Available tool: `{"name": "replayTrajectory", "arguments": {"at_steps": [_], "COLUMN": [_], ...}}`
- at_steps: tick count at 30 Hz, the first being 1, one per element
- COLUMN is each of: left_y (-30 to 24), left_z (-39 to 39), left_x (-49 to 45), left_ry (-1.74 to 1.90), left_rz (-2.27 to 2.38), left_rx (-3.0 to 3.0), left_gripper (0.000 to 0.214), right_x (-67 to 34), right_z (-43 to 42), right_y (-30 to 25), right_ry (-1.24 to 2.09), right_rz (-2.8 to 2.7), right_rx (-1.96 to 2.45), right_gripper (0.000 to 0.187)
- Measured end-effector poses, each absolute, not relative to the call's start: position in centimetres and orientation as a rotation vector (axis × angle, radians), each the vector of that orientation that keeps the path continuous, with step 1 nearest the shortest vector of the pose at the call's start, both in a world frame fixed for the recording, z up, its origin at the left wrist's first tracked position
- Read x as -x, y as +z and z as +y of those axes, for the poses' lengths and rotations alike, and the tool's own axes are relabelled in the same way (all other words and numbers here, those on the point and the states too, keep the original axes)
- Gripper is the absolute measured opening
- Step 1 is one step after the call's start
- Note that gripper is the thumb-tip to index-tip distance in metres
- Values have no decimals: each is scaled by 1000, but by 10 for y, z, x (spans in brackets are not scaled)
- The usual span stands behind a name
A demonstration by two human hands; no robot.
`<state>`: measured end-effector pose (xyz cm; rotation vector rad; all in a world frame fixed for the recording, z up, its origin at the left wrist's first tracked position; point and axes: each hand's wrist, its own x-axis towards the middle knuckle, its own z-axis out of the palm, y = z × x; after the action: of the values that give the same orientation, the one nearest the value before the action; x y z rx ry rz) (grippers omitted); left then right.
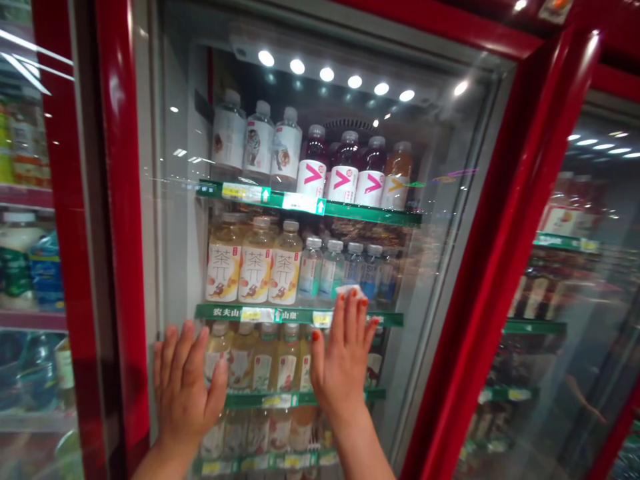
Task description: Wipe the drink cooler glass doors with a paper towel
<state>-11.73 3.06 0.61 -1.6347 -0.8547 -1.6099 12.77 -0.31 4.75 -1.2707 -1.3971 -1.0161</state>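
Note:
My left hand (pixel 184 383) is raised with its fingers stretched out, flat at the lower left of the glass door (pixel 170 267). It holds nothing that I can see. Higher up and to the right, my right hand (pixel 344 363), with red-painted nails, lies flat toward the same glass. A small crumpled white tissue (pixel 349 290) shows at its fingertips, mostly hidden behind them. Past the glass, bottles with white tea labels (pixel 254 270) stand on the middle shelf, and smaller clear bottles (pixel 311 267) are beside them.
A thick red frame (pixel 480 280) borders the glass on the right, a red post (pixel 117 200) on the left. Bottles with a pink V-shaped mark (pixel 313 177) fill part of the top shelf. Neighbouring glass-fronted coolers with drinks (pixel 570 220) flank this one.

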Motion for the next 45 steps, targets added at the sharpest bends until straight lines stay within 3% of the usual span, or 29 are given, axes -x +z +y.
{"name": "replayTrajectory", "arguments": {"at_steps": [5,13,17,20,23,27,31,34,41,45], "left_y": [28,57,45,39,39,40,39,37,39,40], "left_z": [17,15,18,20,20,19,18,20,16,6], "left_x": [67,-4,-1,1,0,-2,-3,-3,-4,8], "left_ry": [-1571,-1472,-1437,-1436,-1443,-1455,-1480,-1491,-1490,-1523], "left_rz": [-833,-836,-837,-817,-814,-826,-825,-833,-830,-798], "left_rx": [1719,1770,1768,1759,1750,1756,1739,1738,1758,1858], "left_gripper": [82,77,80,79,78,76,75,76,76,74], "right_x": [-135,-189,-173,-192,-211,-184,-159,-181,-177,-162], "right_z": [-18,-11,-20,-27,-23,-12,-18,-23,-7,-12], "right_y": [-17,7,-41,-63,-36,8,-24,-46,9,-27], "right_ry": [-1098,-858,-996,-904,-746,-830,-997,-944,-821,-968], "right_rz": [-1548,-1182,-1434,-1268,-1047,-1229,-1490,-1313,-1155,-1382], "right_rx": [1230,1414,1367,1454,1483,1350,1250,1388,1322,1282], "right_gripper": [77,77,78,75,73,76,77,75,76,78]}}
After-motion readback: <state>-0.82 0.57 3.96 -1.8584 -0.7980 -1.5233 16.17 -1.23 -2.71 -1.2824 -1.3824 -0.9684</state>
